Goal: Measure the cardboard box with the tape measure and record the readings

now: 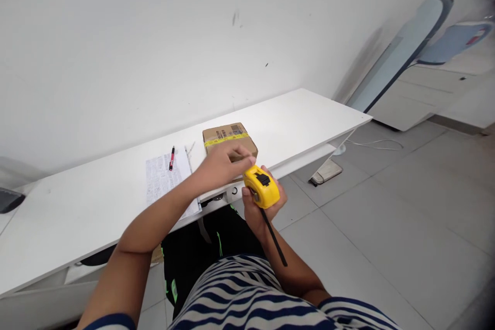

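A yellow tape measure (pixel 266 188) with a black button and a dangling black wrist strap is wrapped in my right hand (pixel 280 198), just off the front edge of the desk. My left hand (pixel 222 165) reaches across, its thumb and forefinger pinched at the front end of the tape measure; the blade tip there is hidden by the fingers. Behind my left hand, a small brown cardboard box (pixel 228 135) sealed with yellow printed tape lies on the white desk. The hand covers part of the box's near side.
Left of the box, a red and black pen (pixel 171 159) lies on printed sheets (pixel 158 178). The white desk (pixel 294 118) runs along the wall. A dark object (pixel 10 200) sits at its far left. A light blue board (pixel 402 51) leans at the right, and a cable (pixel 379 145) trails on the floor.
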`<state>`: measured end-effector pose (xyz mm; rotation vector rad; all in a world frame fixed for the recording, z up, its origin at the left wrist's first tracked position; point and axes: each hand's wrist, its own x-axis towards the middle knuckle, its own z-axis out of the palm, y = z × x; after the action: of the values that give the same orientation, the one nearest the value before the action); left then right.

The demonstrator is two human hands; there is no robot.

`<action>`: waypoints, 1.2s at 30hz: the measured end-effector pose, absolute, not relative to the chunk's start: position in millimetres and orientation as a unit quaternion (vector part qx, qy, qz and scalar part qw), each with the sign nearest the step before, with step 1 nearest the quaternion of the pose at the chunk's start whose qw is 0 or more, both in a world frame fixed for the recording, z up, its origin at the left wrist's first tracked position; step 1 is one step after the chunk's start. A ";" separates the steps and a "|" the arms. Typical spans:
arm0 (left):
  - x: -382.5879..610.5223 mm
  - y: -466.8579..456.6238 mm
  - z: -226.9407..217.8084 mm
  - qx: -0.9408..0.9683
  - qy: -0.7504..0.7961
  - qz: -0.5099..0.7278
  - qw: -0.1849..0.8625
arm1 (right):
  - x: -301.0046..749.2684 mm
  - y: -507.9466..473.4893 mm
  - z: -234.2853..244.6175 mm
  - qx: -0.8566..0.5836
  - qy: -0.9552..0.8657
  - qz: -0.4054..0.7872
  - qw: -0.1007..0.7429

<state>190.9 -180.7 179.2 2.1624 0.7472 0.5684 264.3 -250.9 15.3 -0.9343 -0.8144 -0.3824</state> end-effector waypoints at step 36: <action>105.8 -132.9 25.7 0.787 0.419 0.405 0.202 | 268.0 -259.0 22.2 -0.496 -0.281 0.208 0.795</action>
<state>105.8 -132.9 25.7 2.1972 1.1713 1.1323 268.0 -259.0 22.2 -1.0665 -0.6042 0.4463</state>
